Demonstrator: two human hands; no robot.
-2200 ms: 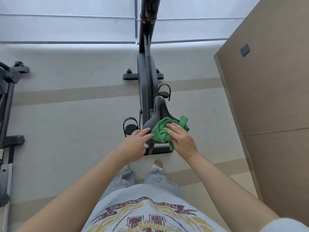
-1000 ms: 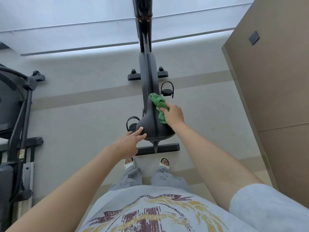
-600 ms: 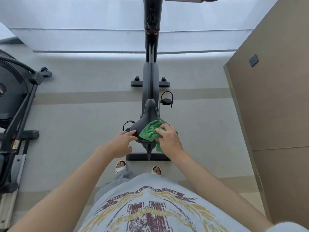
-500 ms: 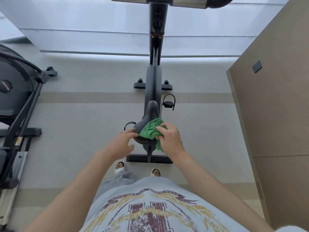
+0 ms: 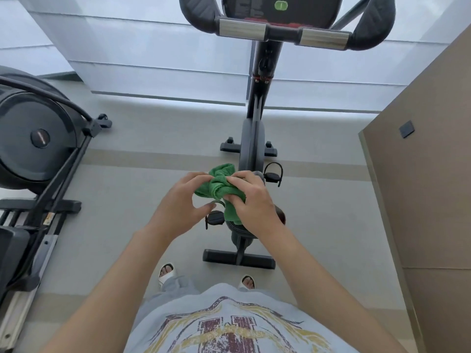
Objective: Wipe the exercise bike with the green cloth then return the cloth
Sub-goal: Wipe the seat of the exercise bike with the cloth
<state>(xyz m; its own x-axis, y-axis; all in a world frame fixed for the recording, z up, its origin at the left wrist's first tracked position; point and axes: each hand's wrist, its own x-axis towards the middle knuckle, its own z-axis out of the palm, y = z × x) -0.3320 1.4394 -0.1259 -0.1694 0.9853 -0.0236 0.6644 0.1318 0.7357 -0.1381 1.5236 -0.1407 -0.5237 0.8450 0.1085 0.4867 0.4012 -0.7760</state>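
While both hands meet at the middle of the frame, the crumpled green microfibre cloth (image 5: 220, 184) is bunched between them, held up in front of the black upright exercise bike (image 5: 252, 146). The right hand (image 5: 251, 200) has its grip closed around the cloth, fingers curled over the bundle with a tail of fabric hanging below the palm. The left hand (image 5: 182, 202) pinches the cloth's upper left edge with its fingertips; the thumb curls underneath without reaching the fabric. The bike's dark saddle (image 5: 240, 229) lies mostly hidden beneath the right hand and wrist, and one black strapped pedal (image 5: 215, 217) shows just under the left thumb. At the top of the frame sit the curved black handlebars with silver metal sleeves (image 5: 283, 33) and a dark console with a round green button (image 5: 280, 5); the console's print is too blurred to read. A large black cross-trainer flywheel housing (image 5: 35, 138) fills the left edge. At the bottom, the grey T-shirt (image 5: 229, 324) carries maroon and yellow lettering that cannot be made out. A tan panelled wall (image 5: 423, 174) runs down the right side.
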